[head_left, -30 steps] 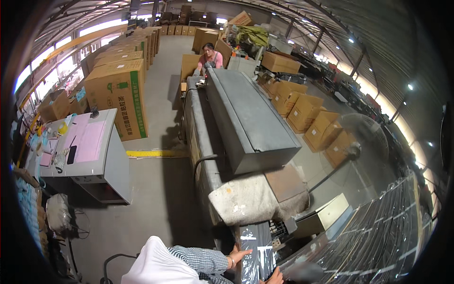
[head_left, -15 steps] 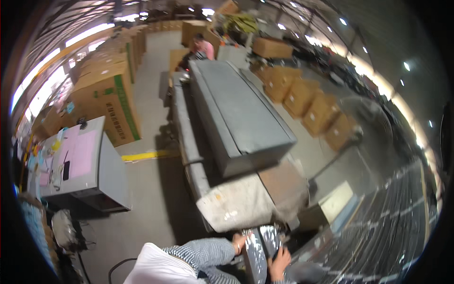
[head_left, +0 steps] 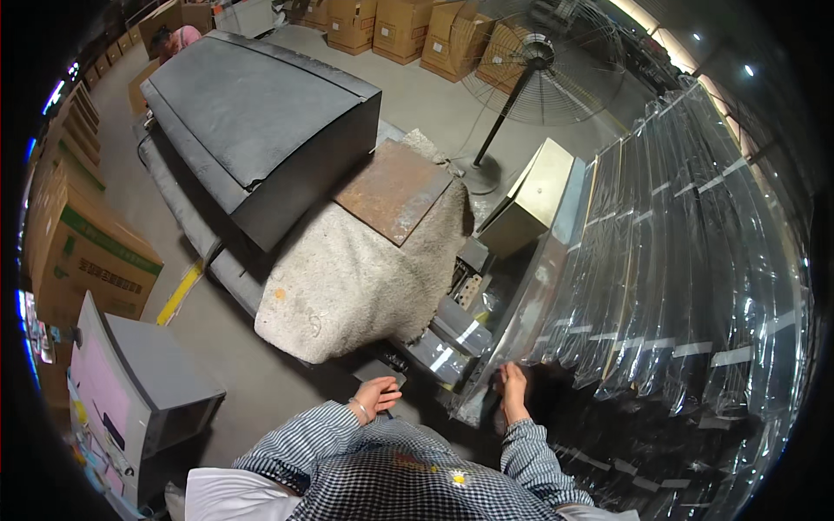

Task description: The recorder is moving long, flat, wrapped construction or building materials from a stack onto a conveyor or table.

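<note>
Plastic-wrapped bundle (head_left: 437,354) looks grey and shiny, with white streaks.

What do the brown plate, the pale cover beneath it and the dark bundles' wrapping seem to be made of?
Brown plate: probably rusted metal, matt, from its blotchy reddish surface; maybe board.
Pale cover: fabric, perhaps felt, dull and fuzzy, draping softly.
Wrapping: clear plastic film, glossy, with wrinkles and reflections.

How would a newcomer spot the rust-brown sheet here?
Find the long dark-grey machine cover at the upper left. By its near end lies a thick off-white cloth, and the flat rust-brown sheet rests on top of that cloth. Its mottled brown, straight-edged face sets it apart from the pale, fuzzy cloth and the smooth grey cover.
</note>
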{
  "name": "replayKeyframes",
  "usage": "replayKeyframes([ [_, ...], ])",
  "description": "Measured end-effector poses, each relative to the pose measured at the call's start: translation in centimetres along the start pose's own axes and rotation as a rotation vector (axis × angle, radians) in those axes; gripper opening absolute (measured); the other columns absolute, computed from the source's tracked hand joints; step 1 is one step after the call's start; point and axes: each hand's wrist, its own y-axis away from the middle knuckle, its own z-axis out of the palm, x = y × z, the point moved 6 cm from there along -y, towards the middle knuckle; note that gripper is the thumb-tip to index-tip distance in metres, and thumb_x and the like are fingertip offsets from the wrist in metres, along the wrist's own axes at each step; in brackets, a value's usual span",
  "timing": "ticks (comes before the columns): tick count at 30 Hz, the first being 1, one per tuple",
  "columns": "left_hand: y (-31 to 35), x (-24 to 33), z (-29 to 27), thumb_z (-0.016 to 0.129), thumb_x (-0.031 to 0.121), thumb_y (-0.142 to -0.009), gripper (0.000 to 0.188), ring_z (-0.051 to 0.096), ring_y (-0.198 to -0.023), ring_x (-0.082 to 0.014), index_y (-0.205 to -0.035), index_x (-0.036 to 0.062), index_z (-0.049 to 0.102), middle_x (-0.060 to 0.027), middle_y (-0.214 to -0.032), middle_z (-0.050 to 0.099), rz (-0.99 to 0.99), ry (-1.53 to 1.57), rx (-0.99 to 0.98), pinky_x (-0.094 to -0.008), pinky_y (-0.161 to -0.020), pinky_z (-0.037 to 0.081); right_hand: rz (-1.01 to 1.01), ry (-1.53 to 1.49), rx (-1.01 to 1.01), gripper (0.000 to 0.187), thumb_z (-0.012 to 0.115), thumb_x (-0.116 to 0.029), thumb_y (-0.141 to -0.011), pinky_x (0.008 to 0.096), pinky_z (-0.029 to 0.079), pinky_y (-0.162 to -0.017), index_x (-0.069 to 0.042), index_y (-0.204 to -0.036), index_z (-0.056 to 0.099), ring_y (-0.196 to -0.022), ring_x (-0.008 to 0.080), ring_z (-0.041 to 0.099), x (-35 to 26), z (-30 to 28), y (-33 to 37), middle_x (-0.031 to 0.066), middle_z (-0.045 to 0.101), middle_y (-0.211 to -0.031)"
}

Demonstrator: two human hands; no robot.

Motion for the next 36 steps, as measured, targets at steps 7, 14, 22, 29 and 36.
replayKeyframes([
  [7, 4.5, 2.2, -1.6, 0.057, 0.022, -0.094, 0.028, 0.068, -0.092, -0.0213, -0.116, 0.0039, 0.06, -0.0092, -0.105, 0.068, 0.166, 0.208, 0.054, -0.03, -0.077, 0.056, 0.25, -0.287, -0.503, 0.093, 0.045, -0.068, -0.089, 0.0715, 0.024, -0.102, -0.013, -0.154, 0.008, -0.144, 0.0446, 0.01, -4.2, 23.5, 2.1, 0.0125, 0.009, -0.16],
  [14, 2.6, 2.1, 8.3, 0.054, 0.021, -0.096, 0.03, 0.068, -0.094, -0.0201, -0.121, 0.0045, 0.058, -0.0105, -0.11, 0.068, 0.168, -0.106, -0.257, -0.0313, -0.083, 0.054, -1.261, 0.471, -0.3, 0.056, 0.069, -0.01, -0.081, 0.0388, 0.042, -0.102, 0.003, -0.132, 0.05, -0.121, 0.0323, 0.054, -25.8, 20.5, 21.3, 0.0219, 0.054, -0.132],
  [22, 3.3, 6.0, 21.7, 0.054, 0.015, -0.094, 0.031, 0.066, -0.09, -0.0215, -0.122, 0.0022, 0.055, -0.0116, -0.106, 0.067, 0.144, -0.272, -0.606, -0.032, -0.075, 0.054, -1.762, 0.826, 0.967, 0.059, 0.072, -0.005, -0.076, 0.0416, 0.047, -0.094, 0.008, -0.129, 0.051, -0.109, 0.0388, 0.059, -46.7, -5.3, 44.1, 0.0236, 0.059, -0.123],
  [29, 13.9, 12.9, 40.9, 0.058, 0.02, -0.094, 0.032, 0.066, -0.097, -0.0218, -0.12, 0.0022, 0.056, -0.0105, -0.109, 0.067, 0.483, -0.385, -1.001, -0.0332, -0.084, 0.052, -1.056, 1.024, 1.092, 0.067, 0.072, -0.045, -0.077, 0.0382, 0.044, -0.095, 0.005, -0.119, 0.06, -0.111, 0.036, 0.058, -50.1, -17.9, 44.3, 0.0235, 0.06, -0.121],
  [36, 25.0, 21.1, 51.4, 0.058, 0.05, -0.091, 0.085, 0.053, -0.122, -0.0279, -0.15, 0.0041, 0.017, -0.0196, -0.139, 0.044, 0.701, -0.441, -1.278, -0.0407, -0.094, 0.052, -1.307, 1.085, 0.775, 0.059, 0.07, -0.037, -0.078, 0.0395, 0.045, -0.097, 0.002, -0.121, 0.06, -0.111, 0.0364, 0.06, -48.2, -11.3, 46.0, 0.0255, 0.054, -0.132],
])
